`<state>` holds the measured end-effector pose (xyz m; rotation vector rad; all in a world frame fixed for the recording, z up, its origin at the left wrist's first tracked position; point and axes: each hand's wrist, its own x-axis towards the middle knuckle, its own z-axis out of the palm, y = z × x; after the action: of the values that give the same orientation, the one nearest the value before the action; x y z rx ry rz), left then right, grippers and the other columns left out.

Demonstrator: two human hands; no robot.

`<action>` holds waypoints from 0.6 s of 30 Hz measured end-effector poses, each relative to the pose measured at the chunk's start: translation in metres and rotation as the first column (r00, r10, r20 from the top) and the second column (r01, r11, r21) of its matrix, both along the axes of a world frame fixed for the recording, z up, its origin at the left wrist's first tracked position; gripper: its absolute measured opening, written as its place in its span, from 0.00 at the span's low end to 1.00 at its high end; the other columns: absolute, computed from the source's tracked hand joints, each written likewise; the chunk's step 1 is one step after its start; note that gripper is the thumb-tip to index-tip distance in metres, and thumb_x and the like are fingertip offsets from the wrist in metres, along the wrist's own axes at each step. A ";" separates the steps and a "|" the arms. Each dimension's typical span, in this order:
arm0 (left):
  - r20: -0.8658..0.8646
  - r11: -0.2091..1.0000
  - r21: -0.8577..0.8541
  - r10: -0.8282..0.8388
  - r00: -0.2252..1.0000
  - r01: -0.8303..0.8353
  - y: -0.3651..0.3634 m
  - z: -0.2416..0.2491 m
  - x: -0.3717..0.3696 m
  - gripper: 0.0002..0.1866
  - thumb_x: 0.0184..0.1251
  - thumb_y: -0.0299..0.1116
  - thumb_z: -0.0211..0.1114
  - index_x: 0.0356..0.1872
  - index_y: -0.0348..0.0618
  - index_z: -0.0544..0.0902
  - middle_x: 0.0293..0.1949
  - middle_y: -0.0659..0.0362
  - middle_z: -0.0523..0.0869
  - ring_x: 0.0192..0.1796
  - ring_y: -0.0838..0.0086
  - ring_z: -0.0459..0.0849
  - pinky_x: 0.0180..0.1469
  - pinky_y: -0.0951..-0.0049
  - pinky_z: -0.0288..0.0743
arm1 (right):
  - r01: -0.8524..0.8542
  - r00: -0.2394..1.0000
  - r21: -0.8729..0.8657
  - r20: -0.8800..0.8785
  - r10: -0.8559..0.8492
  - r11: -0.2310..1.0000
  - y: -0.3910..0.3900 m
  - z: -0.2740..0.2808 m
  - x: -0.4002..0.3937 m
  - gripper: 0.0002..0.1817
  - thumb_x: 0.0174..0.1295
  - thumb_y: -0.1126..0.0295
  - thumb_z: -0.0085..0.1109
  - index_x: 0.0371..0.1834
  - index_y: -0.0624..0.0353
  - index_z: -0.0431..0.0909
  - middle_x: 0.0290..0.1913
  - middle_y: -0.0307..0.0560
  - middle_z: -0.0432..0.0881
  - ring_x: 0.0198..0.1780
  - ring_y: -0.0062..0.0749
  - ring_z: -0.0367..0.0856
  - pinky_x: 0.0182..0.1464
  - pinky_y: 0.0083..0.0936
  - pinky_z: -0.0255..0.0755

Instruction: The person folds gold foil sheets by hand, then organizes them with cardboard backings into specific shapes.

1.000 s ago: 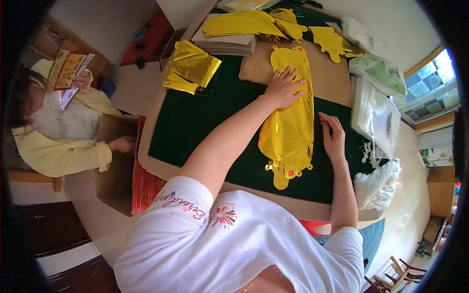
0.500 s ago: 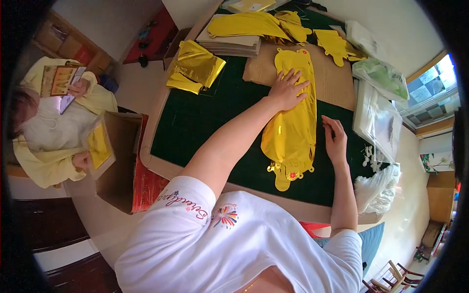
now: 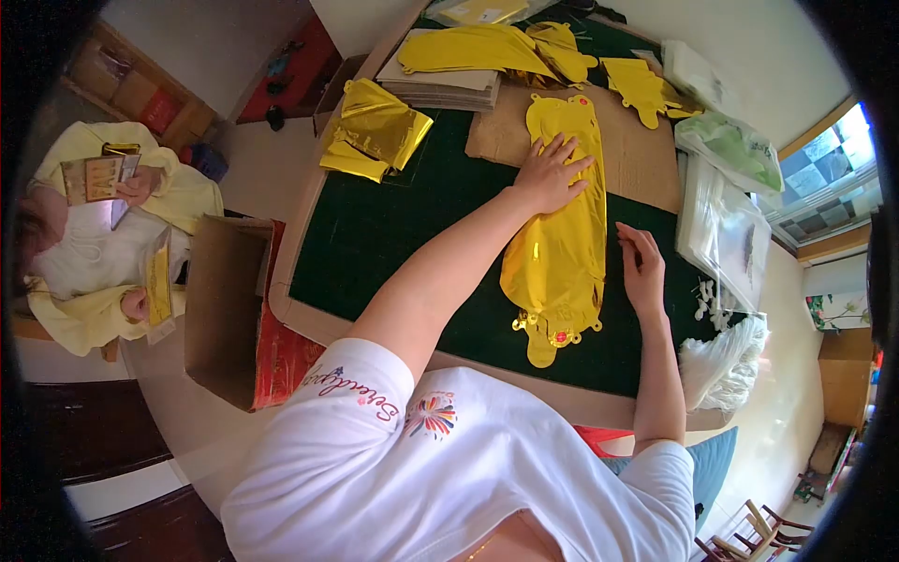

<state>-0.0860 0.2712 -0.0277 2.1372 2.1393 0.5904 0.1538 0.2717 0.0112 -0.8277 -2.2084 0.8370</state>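
Note:
A long gold foil sheet [image 3: 562, 253] with rounded tabs and red dots at its ends lies lengthwise on the green table top [image 3: 421, 253], its far end over brown cardboard [image 3: 637, 159]. My left hand [image 3: 554, 175] rests flat on the upper part of the foil, fingers spread. To the right of the foil, my right hand [image 3: 642, 267] hovers by the table with bent fingers and holds nothing that I can see. A folded gold foil bundle [image 3: 375, 131] lies at the upper left of the table.
More gold foil [image 3: 478, 49] lies on a stack of boards [image 3: 449, 89]. Clear plastic bags [image 3: 721, 225] and white strings [image 3: 726, 361] line the right edge. At left, a person [image 3: 94, 234] holds gold packets beside an open cardboard box [image 3: 225, 300].
My hands and the long foil have stayed in place. The other person's packet has moved left, away from the box, and turned edge-on; the items in their other hand have shifted slightly.

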 end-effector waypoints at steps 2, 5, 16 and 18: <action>0.001 1.000 -0.001 -0.002 1.000 0.002 0.000 0.000 0.000 0.27 0.71 0.52 0.48 0.69 0.62 0.65 0.73 0.53 0.56 0.75 0.58 0.51 0.73 0.49 0.42 | 0.003 1.000 0.001 0.008 -0.003 1.000 0.000 0.001 0.000 0.16 0.61 0.86 0.49 0.51 0.63 0.77 0.41 0.49 0.78 0.43 0.34 0.79 0.46 0.22 0.72; 0.006 1.000 -0.004 -0.002 1.000 0.002 0.000 0.001 0.000 0.27 0.71 0.52 0.48 0.69 0.62 0.65 0.73 0.53 0.56 0.75 0.58 0.50 0.73 0.49 0.42 | 0.005 1.000 -0.010 0.011 -0.004 1.000 0.000 0.001 0.000 0.16 0.61 0.86 0.49 0.51 0.63 0.77 0.41 0.49 0.78 0.43 0.34 0.79 0.46 0.22 0.72; -0.017 1.000 -0.018 0.008 1.000 -0.008 -0.003 0.004 0.002 0.27 0.71 0.53 0.47 0.69 0.63 0.64 0.73 0.54 0.55 0.75 0.58 0.50 0.73 0.50 0.42 | -0.003 1.000 0.012 -0.006 0.003 1.000 0.000 -0.001 0.002 0.15 0.61 0.86 0.49 0.50 0.64 0.78 0.41 0.48 0.79 0.44 0.32 0.79 0.47 0.19 0.72; -0.019 1.000 -0.022 0.013 1.000 -0.013 -0.004 0.005 0.003 0.27 0.71 0.53 0.47 0.69 0.63 0.64 0.73 0.54 0.55 0.75 0.58 0.50 0.73 0.50 0.42 | -0.003 1.000 0.013 -0.007 0.003 1.000 0.000 -0.001 0.003 0.15 0.61 0.86 0.49 0.50 0.64 0.78 0.41 0.48 0.79 0.44 0.32 0.79 0.47 0.20 0.72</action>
<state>-0.0834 0.2677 -0.0225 2.1274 2.1603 0.5470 0.1566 0.2715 0.0102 -0.8138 -2.2073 0.8254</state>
